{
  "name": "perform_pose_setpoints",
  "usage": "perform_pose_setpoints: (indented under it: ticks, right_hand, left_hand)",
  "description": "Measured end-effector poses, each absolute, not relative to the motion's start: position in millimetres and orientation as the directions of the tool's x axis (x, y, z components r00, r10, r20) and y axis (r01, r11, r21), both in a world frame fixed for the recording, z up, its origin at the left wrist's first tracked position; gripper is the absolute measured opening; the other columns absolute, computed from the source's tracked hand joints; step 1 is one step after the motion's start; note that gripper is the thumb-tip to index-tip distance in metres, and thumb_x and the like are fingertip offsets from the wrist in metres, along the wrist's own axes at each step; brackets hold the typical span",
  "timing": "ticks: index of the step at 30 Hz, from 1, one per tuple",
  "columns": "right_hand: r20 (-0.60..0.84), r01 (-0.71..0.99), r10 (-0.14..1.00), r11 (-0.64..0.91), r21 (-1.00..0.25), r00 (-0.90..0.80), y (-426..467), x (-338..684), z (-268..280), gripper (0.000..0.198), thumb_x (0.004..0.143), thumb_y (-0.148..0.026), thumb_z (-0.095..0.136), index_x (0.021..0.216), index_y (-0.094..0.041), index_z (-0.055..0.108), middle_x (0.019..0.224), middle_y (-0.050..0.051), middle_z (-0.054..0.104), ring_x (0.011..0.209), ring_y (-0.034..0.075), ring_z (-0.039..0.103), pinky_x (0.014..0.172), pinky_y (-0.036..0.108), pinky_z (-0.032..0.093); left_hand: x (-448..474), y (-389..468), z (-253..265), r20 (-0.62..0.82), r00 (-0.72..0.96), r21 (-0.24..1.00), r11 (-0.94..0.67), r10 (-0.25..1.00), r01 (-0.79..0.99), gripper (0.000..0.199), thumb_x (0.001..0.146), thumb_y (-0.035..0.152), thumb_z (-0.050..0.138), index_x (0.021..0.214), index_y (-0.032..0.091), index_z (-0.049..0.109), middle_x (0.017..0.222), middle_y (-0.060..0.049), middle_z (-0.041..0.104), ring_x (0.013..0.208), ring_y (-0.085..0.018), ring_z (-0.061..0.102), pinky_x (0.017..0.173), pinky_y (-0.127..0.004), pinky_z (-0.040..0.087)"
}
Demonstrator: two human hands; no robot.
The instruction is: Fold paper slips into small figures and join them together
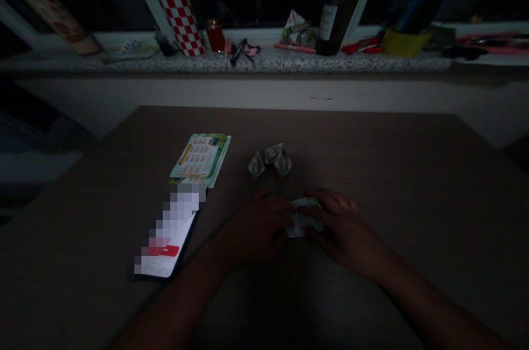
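A small piece of printed paper point(296, 226) with a crease down it lies on the table between my two hands. My left hand point(261, 227) holds its left side, fingers curled over the edge. From the right, my right hand point(346, 231) grips the other side, thumb and fingers resting on the sheet. Parts of the paper are hidden under the fingers. Just beyond my left hand stand small folded paper pieces: a pointed one point(257, 165) on the left and a cluster point(279, 159) beside it. The scene is dim, so finger detail is poor.
A stack of printed sheets point(200, 157) lies left on the wooden table point(392, 162), with a lit phone point(165, 245) nearer me. Behind, the stone windowsill point(264, 65) carries a red-and-white checkered bottle point(182, 22), a dark bottle point(336, 19), a yellow container point(405, 43) and small clutter.
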State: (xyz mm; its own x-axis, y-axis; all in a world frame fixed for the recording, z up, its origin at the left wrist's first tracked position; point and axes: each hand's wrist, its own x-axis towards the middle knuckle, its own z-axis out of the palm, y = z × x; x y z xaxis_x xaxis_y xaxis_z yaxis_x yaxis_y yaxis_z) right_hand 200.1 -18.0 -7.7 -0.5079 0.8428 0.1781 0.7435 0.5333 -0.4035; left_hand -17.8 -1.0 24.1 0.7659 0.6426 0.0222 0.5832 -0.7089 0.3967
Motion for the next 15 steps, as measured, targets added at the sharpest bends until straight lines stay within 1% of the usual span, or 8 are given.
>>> perform_pose_setpoints:
  ticks: [5,7,10,13,15]
  right_hand:
    - [0.160,0.753,0.845,0.529,-0.391,-0.511,-18,200,-7,0.040,0.081,-0.026,0.059,0.120,-0.032,0.059,0.131,0.008,0.051,0.120,0.030,0.043,0.096,0.048,0.035]
    - [0.158,0.757,0.849,0.522,-0.392,-0.504,-19,200,-7,0.038,0.082,-0.028,0.058,0.119,-0.031,0.060,0.131,0.007,0.051,0.120,0.030,0.043,0.096,0.048,0.035]
    - [0.155,0.757,0.854,0.514,-0.403,-0.497,-19,199,-7,0.037,0.081,-0.028,0.058,0.118,-0.031,0.060,0.130,0.007,0.051,0.120,0.029,0.044,0.096,0.048,0.035]
    - [0.157,0.753,0.857,0.508,-0.419,-0.491,-19,198,-6,0.041,0.078,-0.025,0.060,0.119,-0.031,0.059,0.129,0.007,0.052,0.120,0.029,0.044,0.096,0.048,0.035]
    - [0.158,0.751,0.861,0.501,-0.430,-0.484,-18,198,-7,0.042,0.077,-0.023,0.061,0.118,-0.031,0.060,0.130,0.007,0.052,0.120,0.030,0.044,0.096,0.048,0.035]
  left_hand:
    - [-10,4,31,-0.038,0.749,0.378,-0.684,0.661,0.623,0.017,0.085,0.016,0.049,0.092,0.018,0.065,0.097,-0.005,0.064,0.094,-0.020,0.057,0.089,-0.037,0.039]
    - [-10,9,29,-0.037,0.748,0.414,-0.671,0.663,0.615,0.016,0.086,0.017,0.050,0.091,0.018,0.065,0.094,-0.005,0.063,0.091,-0.019,0.057,0.086,-0.033,0.040]
    - [-12,16,22,-0.027,0.740,0.469,-0.645,0.672,0.603,0.016,0.086,0.020,0.050,0.093,0.018,0.065,0.094,-0.004,0.061,0.093,-0.018,0.056,0.084,-0.031,0.041]
    - [-11,20,15,-0.057,0.697,0.479,-0.593,0.714,0.647,0.017,0.087,0.025,0.050,0.090,0.018,0.065,0.090,-0.004,0.061,0.090,-0.018,0.056,0.082,-0.032,0.041]
    - [-9,20,12,-0.078,0.639,0.466,-0.538,0.765,0.702,0.018,0.086,0.028,0.051,0.086,0.017,0.065,0.086,-0.004,0.062,0.087,-0.019,0.056,0.080,-0.032,0.041]
